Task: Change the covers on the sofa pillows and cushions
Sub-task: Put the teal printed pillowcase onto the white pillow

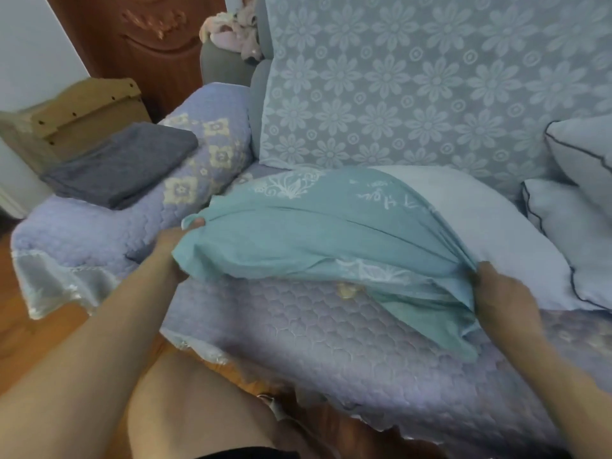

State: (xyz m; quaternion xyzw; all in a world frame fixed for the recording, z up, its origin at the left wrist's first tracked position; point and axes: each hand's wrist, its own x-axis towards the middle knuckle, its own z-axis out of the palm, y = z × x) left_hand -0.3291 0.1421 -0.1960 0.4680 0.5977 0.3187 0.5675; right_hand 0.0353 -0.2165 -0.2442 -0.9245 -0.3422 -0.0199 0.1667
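Observation:
A teal pillow cover [318, 233] with white embroidery lies across the sofa seat, partly drawn over a pale blue-white pillow [490, 226] whose right part sticks out bare. My left hand [178, 246] grips the cover's closed left end, thumb on top of the cloth. My right hand [500, 293] pinches the bunched open edge of the cover where the bare pillow emerges. A folded dark grey cover [122, 164] rests on the sofa's left armrest.
Quilted lilac throws cover the seat [331, 329] and armrest. A floral pale blue back cushion [414, 81] stands behind. Two white pillows with dark piping [583, 207] lean at the right. A wooden crate [82, 107] and door stand at the left. My knee [198, 409] is below.

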